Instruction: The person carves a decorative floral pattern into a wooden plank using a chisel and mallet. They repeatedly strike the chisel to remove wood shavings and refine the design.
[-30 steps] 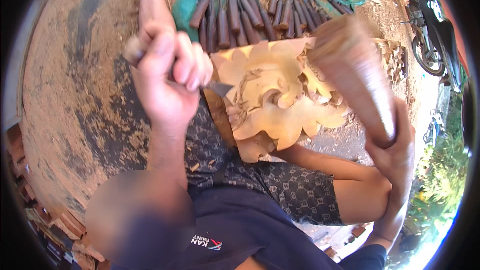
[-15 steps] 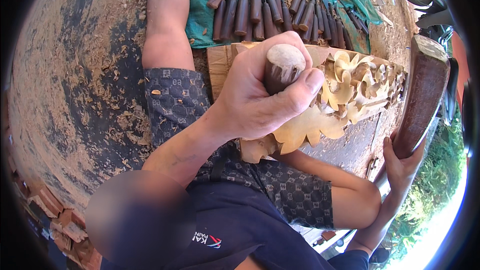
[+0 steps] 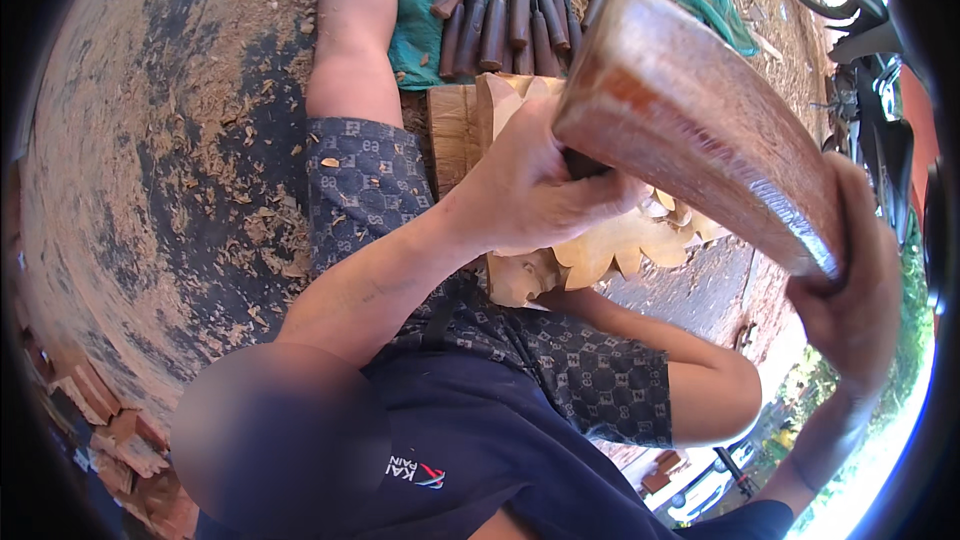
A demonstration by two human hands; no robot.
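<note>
My left hand (image 3: 535,190) is closed around a chisel handle (image 3: 584,166), of which only a dark bit shows above my fingers. It stands over a pale carved wooden panel (image 3: 620,245) with leaf shapes that lies across my lap. My right hand (image 3: 850,290) grips the narrow end of a heavy reddish wooden mallet (image 3: 690,110). The mallet's broad head sits right over the chisel's top, hiding the point where they meet. The chisel's blade is hidden behind my left hand.
A row of several wooden-handled chisels (image 3: 500,15) lies on a green cloth (image 3: 420,10) beyond the panel. Wood shavings cover the ground (image 3: 170,190) at left. A motorbike (image 3: 880,100) stands at upper right, and bricks (image 3: 100,410) lie at lower left.
The mallet was raised at the right half a second ago; it has swung left and down onto the chisel's top. My left hand stays on the chisel over the panel.
</note>
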